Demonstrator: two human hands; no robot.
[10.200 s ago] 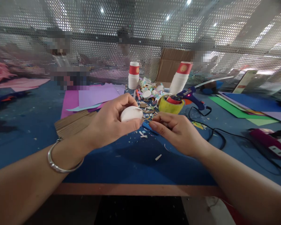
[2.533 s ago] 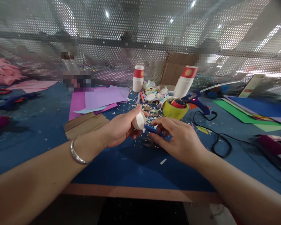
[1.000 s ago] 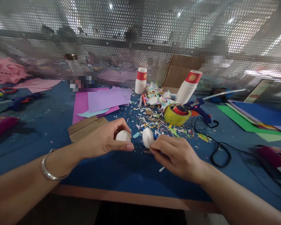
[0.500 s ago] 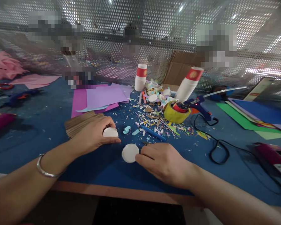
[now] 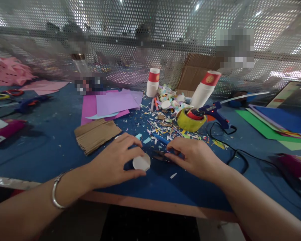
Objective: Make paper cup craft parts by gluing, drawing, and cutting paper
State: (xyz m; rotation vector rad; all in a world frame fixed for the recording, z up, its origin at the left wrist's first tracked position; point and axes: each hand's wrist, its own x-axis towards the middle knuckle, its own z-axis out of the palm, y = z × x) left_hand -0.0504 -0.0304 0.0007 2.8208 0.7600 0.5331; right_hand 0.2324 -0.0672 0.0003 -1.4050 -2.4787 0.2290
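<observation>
My left hand (image 5: 125, 159) has its thumb and fingers at opposite edges of a round white paper disc (image 5: 141, 163). A second white disc (image 5: 117, 137) shows only as a sliver behind that hand. My right hand (image 5: 190, 154) is closed around the near end of a small cutting tool (image 5: 160, 156), whose two short dark blades point left and stand apart; its handles are mostly hidden. Just beyond the hand lies a blue pen-like stick (image 5: 161, 138). A white paper scrap (image 5: 173, 175) rests on the table between my hands and the front edge.
Corrugated cardboard (image 5: 97, 135) and purple sheets (image 5: 116, 103) lie left. Paper scraps (image 5: 163, 122) spread behind my hands. Stacked paper cups (image 5: 153, 83), yellow tape (image 5: 190, 121) and a glue gun (image 5: 215, 112) with a trailing cord (image 5: 237, 152) stand beyond. Coloured sheets (image 5: 256, 127) lie right.
My left hand has moved right, from the other disc to the one my right hand was touching. My right hand has left that disc and closed on the cutting tool.
</observation>
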